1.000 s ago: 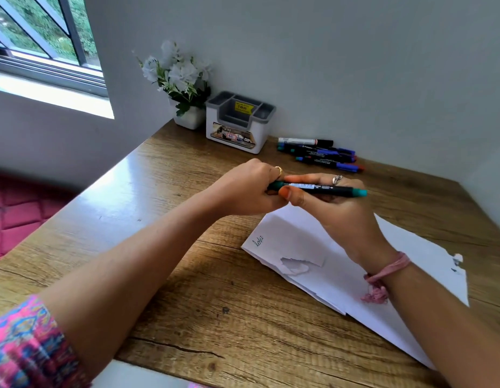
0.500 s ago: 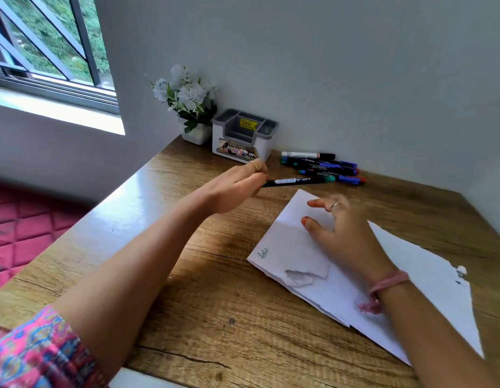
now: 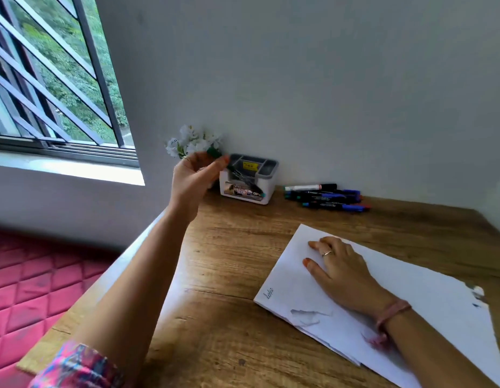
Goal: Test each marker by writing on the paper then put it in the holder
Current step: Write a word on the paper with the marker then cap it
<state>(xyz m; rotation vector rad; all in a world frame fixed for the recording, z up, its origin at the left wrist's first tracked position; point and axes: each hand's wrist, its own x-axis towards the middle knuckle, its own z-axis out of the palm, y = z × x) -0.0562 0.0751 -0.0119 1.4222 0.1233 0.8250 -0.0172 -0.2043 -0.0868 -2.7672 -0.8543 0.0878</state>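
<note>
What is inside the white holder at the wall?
The holder shows grey compartments and a yellow sticker inside, no marker yet. The left hand holds a green marker in front, hiding its left part.

White flowers (image 3: 191,141) are set in the corner of a wooden desk (image 3: 232,264), against a grey wall (image 3: 327,79). A barred window (image 3: 47,79) and red quilted flooring (image 3: 33,281) are seen at left.
</note>
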